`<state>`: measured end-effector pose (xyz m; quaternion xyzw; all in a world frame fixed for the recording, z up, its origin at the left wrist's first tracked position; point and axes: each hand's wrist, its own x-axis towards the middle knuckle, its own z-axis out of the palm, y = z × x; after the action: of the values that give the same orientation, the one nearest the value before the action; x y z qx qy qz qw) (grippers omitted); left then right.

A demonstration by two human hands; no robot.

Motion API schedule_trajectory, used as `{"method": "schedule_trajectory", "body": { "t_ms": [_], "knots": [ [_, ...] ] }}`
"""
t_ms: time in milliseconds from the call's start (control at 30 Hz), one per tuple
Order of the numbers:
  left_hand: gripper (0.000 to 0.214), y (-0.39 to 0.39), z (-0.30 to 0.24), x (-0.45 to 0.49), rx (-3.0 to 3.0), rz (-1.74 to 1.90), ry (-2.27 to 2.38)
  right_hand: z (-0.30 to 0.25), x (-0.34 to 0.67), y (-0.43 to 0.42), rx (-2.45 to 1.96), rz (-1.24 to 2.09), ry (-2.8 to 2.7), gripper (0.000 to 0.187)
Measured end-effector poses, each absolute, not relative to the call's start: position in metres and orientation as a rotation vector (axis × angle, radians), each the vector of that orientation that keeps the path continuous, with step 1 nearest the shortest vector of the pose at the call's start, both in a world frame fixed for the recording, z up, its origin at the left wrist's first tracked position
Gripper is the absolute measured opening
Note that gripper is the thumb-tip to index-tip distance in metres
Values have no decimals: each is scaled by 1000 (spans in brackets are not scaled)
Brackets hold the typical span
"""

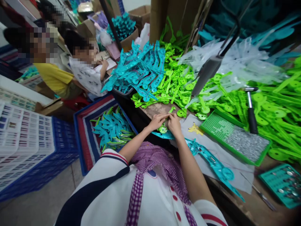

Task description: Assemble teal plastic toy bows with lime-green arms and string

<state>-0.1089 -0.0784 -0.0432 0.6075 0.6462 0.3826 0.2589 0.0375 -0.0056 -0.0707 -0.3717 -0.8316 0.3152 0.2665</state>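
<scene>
At the bench edge, both my hands close on one lime-green plastic part with a round end. My left hand pinches it from the left. From the right, my right hand grips the same part, its fingertips meeting the left ones. Any small piece between the fingertips is too small to make out. Just right of my hands lies a long turquoise plastic part on a white sheet. A green tray of small metal pieces sits beyond it.
Lime-green parts heap across the bench, with turquoise parts stacked at left. A hammer, a screwdriver and a teal tray lie right. A hanging grey tool overhangs the heap. A lined crate stands left; people sit beyond.
</scene>
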Motion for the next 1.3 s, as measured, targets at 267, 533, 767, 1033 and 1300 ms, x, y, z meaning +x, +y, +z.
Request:
{"method": "schedule_trajectory", "body": {
  "t_ms": [267,533,767,1033,1300],
  "knots": [
    [47,-57,-47,-141,1416,1061,1415,-69,45,-2,-961,930,-2209,53],
    [15,-22,-41,-162,1755,795,1512,-63,49,-4,-1040,950,-2186,48],
    [15,-27,-49,-161,1782,844,1421,-50,55,-7,-1126,1053,-2163,44],
    [14,-32,-44,-154,1693,845,1544,-31,43,1,-1273,1079,-2188,41],
    [11,-23,-46,-160,1829,746,1392,-31,41,17,-1312,1090,-2267,36]
  ]
}}
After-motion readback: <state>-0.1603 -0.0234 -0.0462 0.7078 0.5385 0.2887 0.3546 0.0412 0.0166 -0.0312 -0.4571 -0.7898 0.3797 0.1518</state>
